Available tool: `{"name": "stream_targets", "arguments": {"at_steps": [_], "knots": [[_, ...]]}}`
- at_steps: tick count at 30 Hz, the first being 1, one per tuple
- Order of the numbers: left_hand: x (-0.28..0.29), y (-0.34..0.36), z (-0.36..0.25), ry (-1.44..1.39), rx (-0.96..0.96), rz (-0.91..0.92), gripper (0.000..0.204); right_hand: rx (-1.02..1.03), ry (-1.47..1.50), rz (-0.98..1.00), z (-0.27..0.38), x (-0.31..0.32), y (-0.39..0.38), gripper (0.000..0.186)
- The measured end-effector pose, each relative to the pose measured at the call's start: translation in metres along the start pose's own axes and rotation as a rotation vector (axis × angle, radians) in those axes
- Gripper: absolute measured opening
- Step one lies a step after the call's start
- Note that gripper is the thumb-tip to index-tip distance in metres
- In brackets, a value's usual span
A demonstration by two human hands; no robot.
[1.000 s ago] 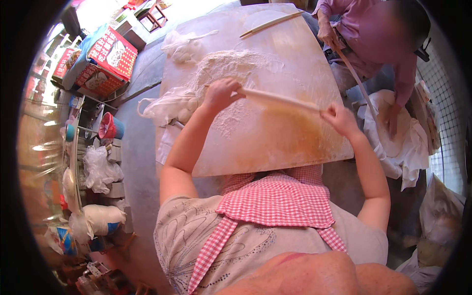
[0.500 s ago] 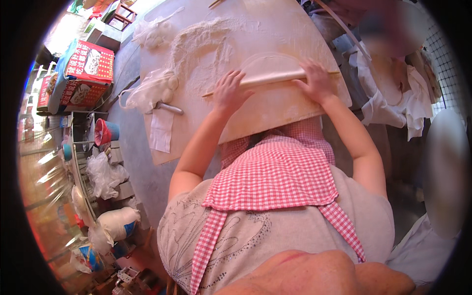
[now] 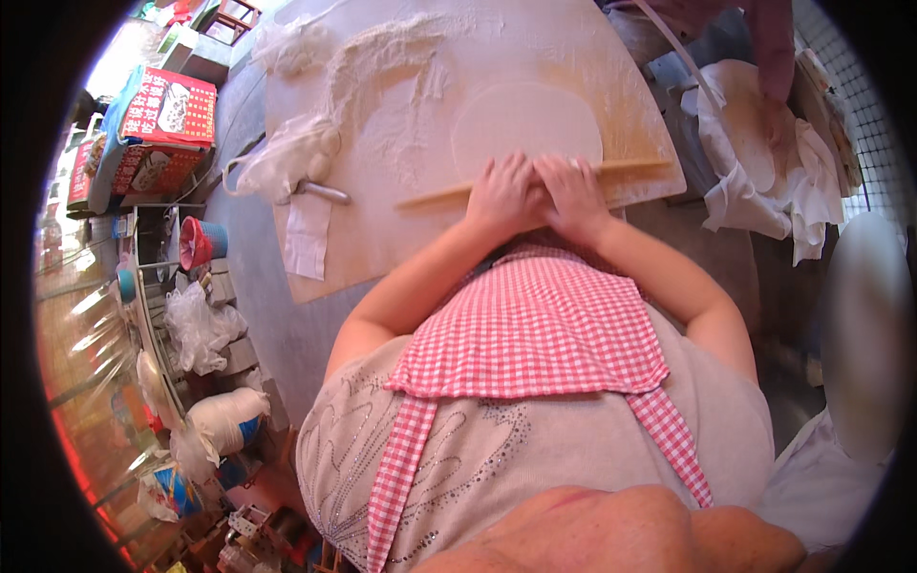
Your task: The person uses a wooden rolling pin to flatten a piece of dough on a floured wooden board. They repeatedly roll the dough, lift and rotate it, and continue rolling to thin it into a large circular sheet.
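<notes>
My left hand point(image 3: 508, 194) and right hand point(image 3: 575, 199) meet over the pin point(image 3: 632, 166), grip unclear; uneven pressure could tear the near dough point(image 3: 525, 122).

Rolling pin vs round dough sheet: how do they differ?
Shape: the rolling pin is long and narrow; the dough sheet is broad, flat and round.
Colour: the pin is yellowish tan, the sheet pale off-white.
Visibility: hands cover the pin's middle, while most of the sheet shows beyond them.
Shared: both are on the floury board.
</notes>
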State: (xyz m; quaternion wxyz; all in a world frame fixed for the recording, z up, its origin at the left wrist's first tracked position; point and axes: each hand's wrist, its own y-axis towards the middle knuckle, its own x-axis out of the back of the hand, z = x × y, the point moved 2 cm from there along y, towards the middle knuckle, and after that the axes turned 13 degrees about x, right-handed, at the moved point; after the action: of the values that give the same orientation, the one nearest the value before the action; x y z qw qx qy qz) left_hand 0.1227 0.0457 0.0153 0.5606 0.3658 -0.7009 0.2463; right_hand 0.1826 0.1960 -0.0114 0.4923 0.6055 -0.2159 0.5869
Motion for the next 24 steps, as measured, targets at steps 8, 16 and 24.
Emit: {"name": "stream_targets", "arguments": {"at_steps": [8,16,24], "knots": [[0.012,0.048,0.041,0.051,0.217,-0.037,0.067,-0.073,-0.147,-0.081,-0.052,0.007,0.039,0.064],[0.011,0.092,0.093,0.133,0.168,-0.178,0.067,-0.079,-0.154,-0.164,-0.096,0.007,0.076,0.068],[0.025,0.098,0.104,0.074,0.045,-0.203,0.054,-0.063,0.076,-0.234,-0.114,0.012,0.1,0.03]]}}
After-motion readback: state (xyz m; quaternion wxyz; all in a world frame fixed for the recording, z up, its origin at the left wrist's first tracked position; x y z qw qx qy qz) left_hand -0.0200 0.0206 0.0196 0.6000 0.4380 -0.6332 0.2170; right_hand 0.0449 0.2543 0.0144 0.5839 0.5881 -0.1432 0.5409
